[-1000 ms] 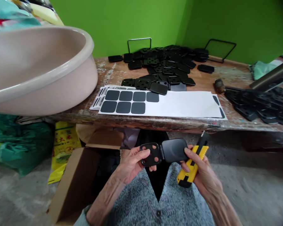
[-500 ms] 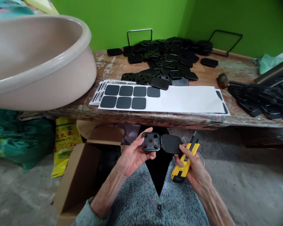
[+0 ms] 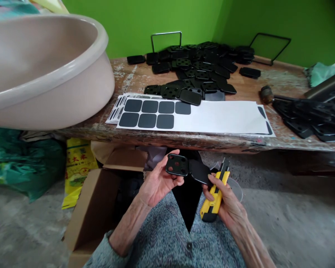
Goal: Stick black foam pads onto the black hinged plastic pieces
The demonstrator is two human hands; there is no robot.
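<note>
left hand (image 3: pixel 156 182) — fingers closed on hinged black plate (image 3: pixel 187 169) | right hand (image 3: pixel 226 203) — gripping yellow knife (image 3: pixel 212 199), fingertips touching plate | below table (image 3: pixel 184 139)

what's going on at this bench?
A seated person holds a black hinged plate between both hands: the left hand grips its perforated half, the right hand touches the plain half while also holding a yellow utility knife. On the wooden bench lie a sheet of black pads and a pile of black plates.
</note>
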